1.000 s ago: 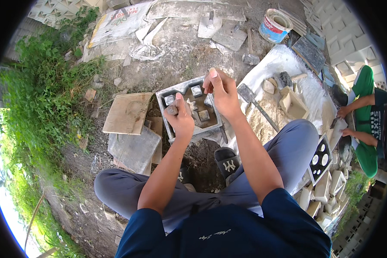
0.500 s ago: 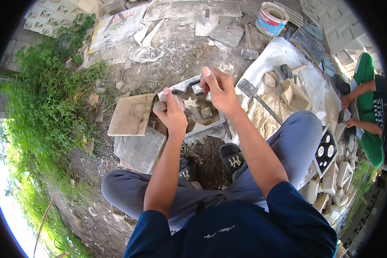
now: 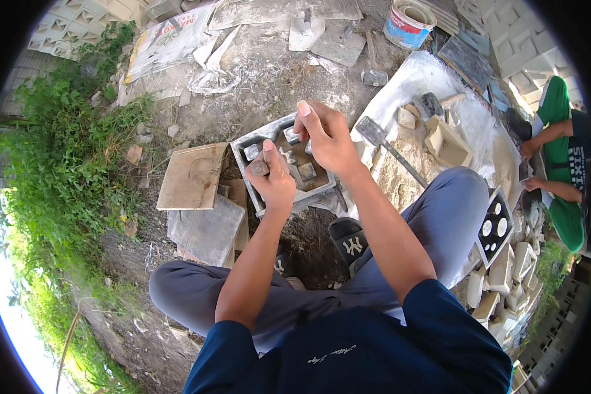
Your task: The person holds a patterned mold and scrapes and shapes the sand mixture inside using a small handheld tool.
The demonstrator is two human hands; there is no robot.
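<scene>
In front of me lies a grey square mould frame (image 3: 238,148) with several small grey metal blocks (image 3: 306,172) inside. My left hand (image 3: 276,187) is closed over the frame's near left part, thumb up, round a small greyish-brown block (image 3: 259,168). Only the end of that block shows. My right hand (image 3: 329,139) hovers above the frame's right side, its fingers curled in and its thumb raised. Whatever those fingers hold, if anything, is hidden. One more grey block (image 3: 291,136) sits just left of my right fingers.
Left of the frame a wooden board (image 3: 189,177) leans over a grey slab (image 3: 207,226). To the right, a trowel-like tool (image 3: 394,152) lies across a sand pile (image 3: 391,187) on white sheeting. A paint bucket (image 3: 408,25) stands farther off. Another person (image 3: 561,164) sits at far right.
My left hand has moved right and slightly nearer me, uncovering the frame's left corner. The right hand has stayed almost in place, while the whole view has shifted a little.
</scene>
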